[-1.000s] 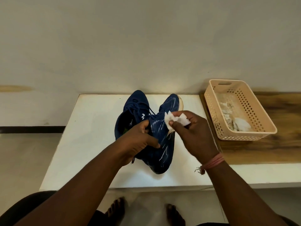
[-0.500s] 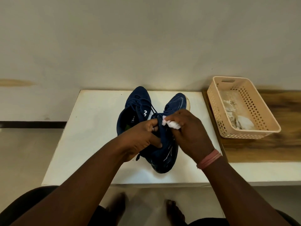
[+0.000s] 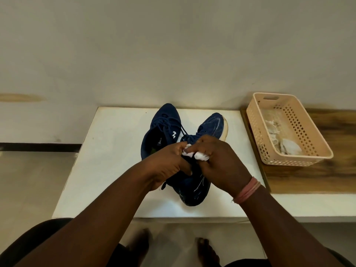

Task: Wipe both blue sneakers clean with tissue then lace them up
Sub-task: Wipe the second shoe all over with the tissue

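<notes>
A crumpled white tissue [image 3: 196, 155] is pinched in the curled fingers of the right hand [image 3: 221, 162] and pressed against the collar of the nearer blue sneaker [image 3: 194, 191], which is gripped at its opening by the left hand [image 3: 169, 166]. The second sneaker [image 3: 163, 128] is seen just beyond, at 11 o'clock, touching the first. Both are carried by the white bench [image 3: 107, 155]. At 2 o'clock, well apart, used tissues are held in a peach basket [image 3: 312, 151].
</notes>
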